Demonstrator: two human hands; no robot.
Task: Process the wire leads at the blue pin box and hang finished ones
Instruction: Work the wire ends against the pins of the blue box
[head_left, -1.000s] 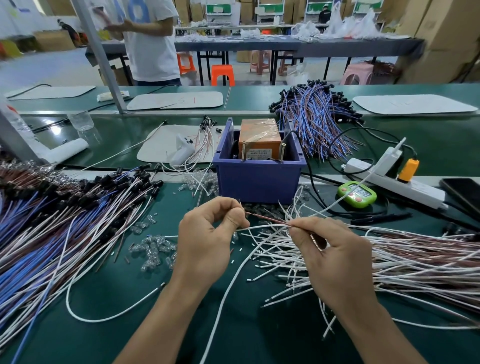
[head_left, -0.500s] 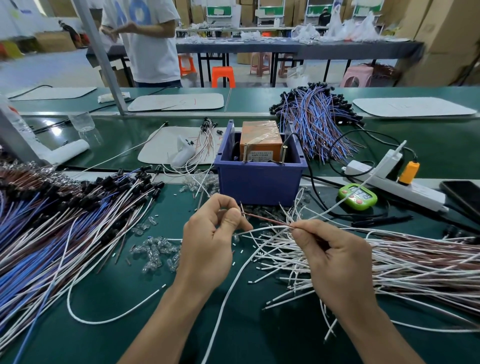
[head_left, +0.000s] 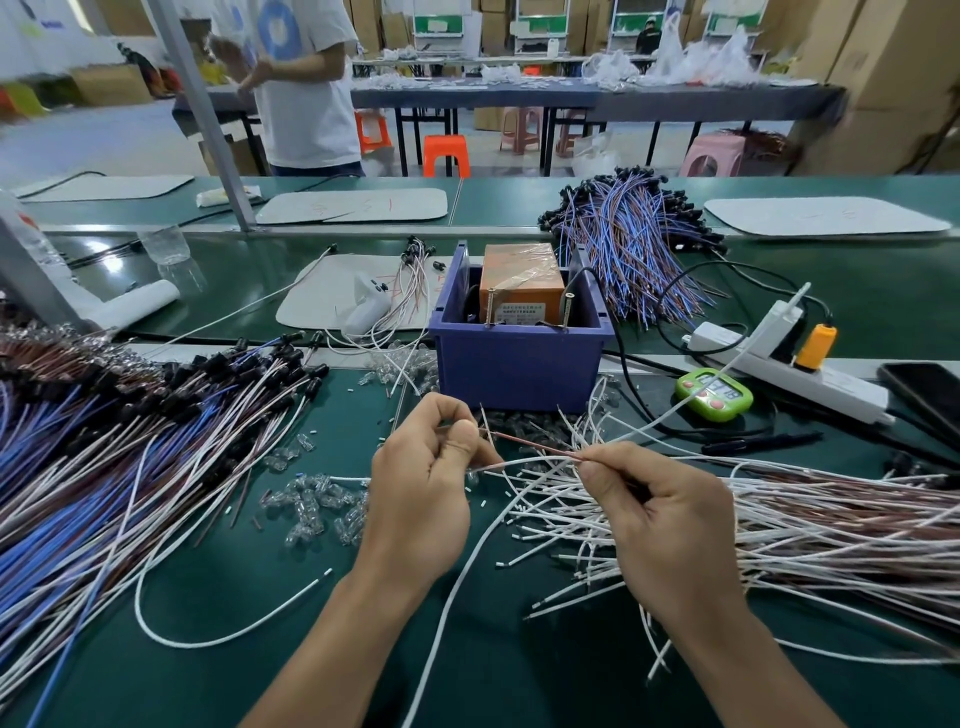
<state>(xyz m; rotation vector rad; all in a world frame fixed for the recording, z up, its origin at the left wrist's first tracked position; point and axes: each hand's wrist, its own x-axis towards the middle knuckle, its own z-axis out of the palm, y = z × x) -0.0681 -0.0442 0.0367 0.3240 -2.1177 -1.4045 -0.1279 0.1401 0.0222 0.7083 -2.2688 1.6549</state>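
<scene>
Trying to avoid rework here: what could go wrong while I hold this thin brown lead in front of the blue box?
1. The brown lead, pinched between left hand and right hand, hangs right over the loose white leads; it might snag one and drag it along.
2. The small clear parts beside your left wrist could get swept away if that arm slides.

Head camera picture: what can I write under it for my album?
A left hand and a right hand pinch one thin brown wire lead in front of the blue pin box.
</scene>
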